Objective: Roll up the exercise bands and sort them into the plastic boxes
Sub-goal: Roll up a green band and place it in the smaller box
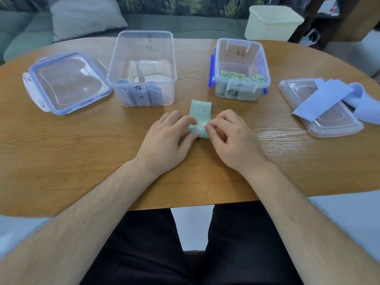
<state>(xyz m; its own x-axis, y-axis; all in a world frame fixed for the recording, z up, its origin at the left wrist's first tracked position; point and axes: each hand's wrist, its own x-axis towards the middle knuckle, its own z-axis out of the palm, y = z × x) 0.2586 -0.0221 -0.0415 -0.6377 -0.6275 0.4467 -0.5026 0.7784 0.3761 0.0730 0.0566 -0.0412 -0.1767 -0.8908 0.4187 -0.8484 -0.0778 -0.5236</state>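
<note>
Both hands are set on one green band: the left hand (168,136) is curled over its near end, thumb at the edge, and the right hand (230,136) pinches the same end with its fingertips. The green band (200,113) lies on the bench (82,140) in front of the gap between the two boxes, its far part flat and marked 30 LB. The rolling is judged barely begun.

Count, left to right:
- One detached lid (65,83).
- One large box (144,58), with three blue rolls (141,95) seen through its wall.
- One small box (240,56), with five green rolls (240,77) visible from above, possibly more beneath.
- A second lid (329,126), on which loose blue bands (327,95) lie unrolled. At least two are seen; the exact number is not discernible.

Judged remaining: the green band is to be rolled and placed in the small box, and the loose blue bands are to be rolled and boxed.
</note>
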